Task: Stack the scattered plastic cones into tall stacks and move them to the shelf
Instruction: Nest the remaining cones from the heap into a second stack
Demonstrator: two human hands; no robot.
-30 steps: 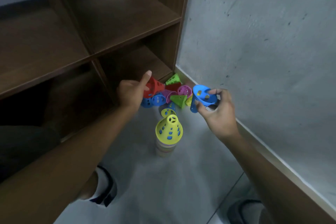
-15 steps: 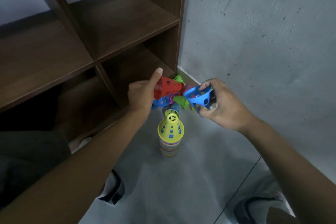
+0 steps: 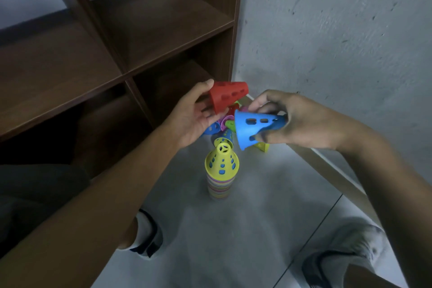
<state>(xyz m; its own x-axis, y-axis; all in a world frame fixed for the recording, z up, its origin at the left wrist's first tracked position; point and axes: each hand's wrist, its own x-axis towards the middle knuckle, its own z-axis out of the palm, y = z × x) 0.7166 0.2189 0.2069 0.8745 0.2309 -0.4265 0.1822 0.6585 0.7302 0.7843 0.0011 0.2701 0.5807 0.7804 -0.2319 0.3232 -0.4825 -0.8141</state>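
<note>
My left hand (image 3: 190, 119) grips a red perforated cone (image 3: 227, 97) by its wide end, tip pointing right. My right hand (image 3: 301, 121) holds a blue perforated cone (image 3: 253, 127) on its side, wide rim facing left, close beside the red one. Below both hands a tall stack of cones (image 3: 221, 170) stands upright on the floor, topped by a yellow cone. Behind the hands several loose cones (image 3: 223, 137) in blue, purple, green and yellow lie in the corner, partly hidden.
A dark wooden shelf unit (image 3: 131, 37) rises at the left and back, with open compartments. A grey wall (image 3: 339, 42) with a skirting board runs along the right. My knees and shoes show at the bottom on the grey floor (image 3: 210, 229).
Both hands have lifted their cones up from the pile and brought them closer together. The blue cone has turned so its rim faces left.
</note>
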